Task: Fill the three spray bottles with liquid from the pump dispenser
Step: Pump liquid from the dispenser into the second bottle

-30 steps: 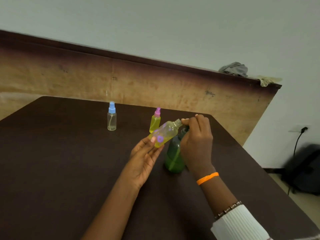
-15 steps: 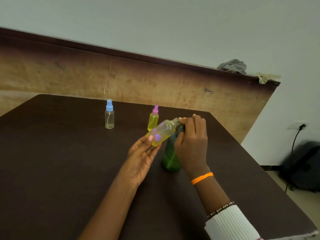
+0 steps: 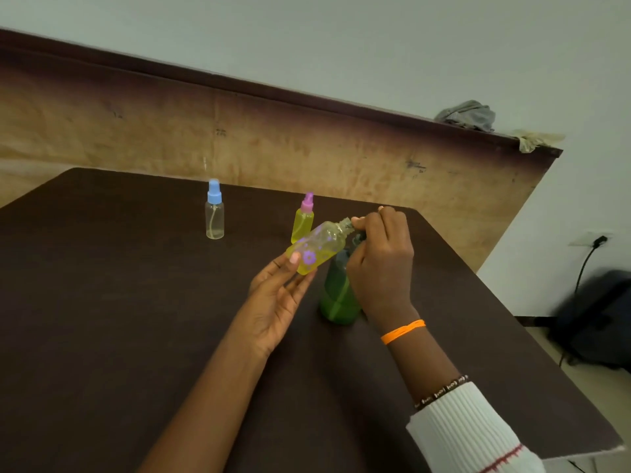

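Note:
My left hand (image 3: 276, 295) holds a yellow-tinted spray bottle (image 3: 317, 249) with purple flower prints, tilted with its open neck toward the right and no cap on it. A green pump dispenser (image 3: 336, 295) stands on the dark table (image 3: 119, 319) just behind and below that bottle. My right hand (image 3: 379, 264) is curled over the dispenser's pump head, which it hides, right at the tilted bottle's neck. Farther back stand a yellow bottle with a pink spray cap (image 3: 303, 218) and a clear bottle with a blue spray cap (image 3: 214, 211).
A wooden panel (image 3: 307, 148) rises behind the table, with grey cloth (image 3: 467, 114) on its top ledge. The table's right edge drops to the floor, where a dark bag (image 3: 601, 319) sits below a wall socket and cable.
Both hands and the tilted bottle have kept their pose at the dispenser; only the camera view shifted slightly.

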`<state>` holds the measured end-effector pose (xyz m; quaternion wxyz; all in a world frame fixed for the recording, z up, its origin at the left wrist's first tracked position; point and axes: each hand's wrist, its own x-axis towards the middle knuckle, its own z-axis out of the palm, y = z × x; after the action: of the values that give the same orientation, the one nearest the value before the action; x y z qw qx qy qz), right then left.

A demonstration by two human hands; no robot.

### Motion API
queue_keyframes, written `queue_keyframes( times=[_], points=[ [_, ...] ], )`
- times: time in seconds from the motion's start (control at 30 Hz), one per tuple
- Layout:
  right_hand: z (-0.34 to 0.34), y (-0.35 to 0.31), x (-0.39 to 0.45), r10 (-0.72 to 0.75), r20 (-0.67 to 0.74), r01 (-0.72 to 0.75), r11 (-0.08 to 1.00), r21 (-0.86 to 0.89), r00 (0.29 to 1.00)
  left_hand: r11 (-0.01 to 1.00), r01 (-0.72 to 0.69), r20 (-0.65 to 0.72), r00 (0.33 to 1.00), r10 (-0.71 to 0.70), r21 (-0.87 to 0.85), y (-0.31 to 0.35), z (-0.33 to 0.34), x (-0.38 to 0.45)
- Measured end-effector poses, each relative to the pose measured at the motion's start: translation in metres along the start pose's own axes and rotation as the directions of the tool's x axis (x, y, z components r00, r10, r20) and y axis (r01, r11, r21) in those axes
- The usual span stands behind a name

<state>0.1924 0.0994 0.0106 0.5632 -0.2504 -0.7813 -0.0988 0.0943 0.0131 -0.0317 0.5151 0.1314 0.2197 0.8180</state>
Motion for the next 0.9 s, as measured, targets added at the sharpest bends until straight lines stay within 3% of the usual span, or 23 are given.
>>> queue_keyframes(
  times=[0.23, 0.43, 0.7, 0.9],
  points=[
    [-0.013, 0.004, 0.024, -0.051, 0.115, 0.05, 0.999, 0.016, 0.992, 1.0, -0.011, 0.016, 1.0, 0.011, 0.006, 0.001, 0.005, -0.004],
    [0.003, -0.002, -0.004, 0.013, 0.009, -0.013, 1.0, -0.013, 1.0, 1.0, -0.01, 0.011, 1.0, 0.009, 0.011, 0.002, 0.003, -0.003],
    [-0.01, -0.003, 0.028, -0.052, 0.163, 0.056, 0.998, -0.02, 0.985, 0.999, -0.029, 0.009, 1.0, 0.029, 0.019, 0.002, 0.005, -0.004],
    [0.007, -0.002, -0.005, 0.061, -0.022, -0.061, 0.998, 0.007, 0.998, 1.0, -0.007, 0.018, 1.0, 0.007, 0.021, 0.001, 0.001, -0.002]
  ],
)
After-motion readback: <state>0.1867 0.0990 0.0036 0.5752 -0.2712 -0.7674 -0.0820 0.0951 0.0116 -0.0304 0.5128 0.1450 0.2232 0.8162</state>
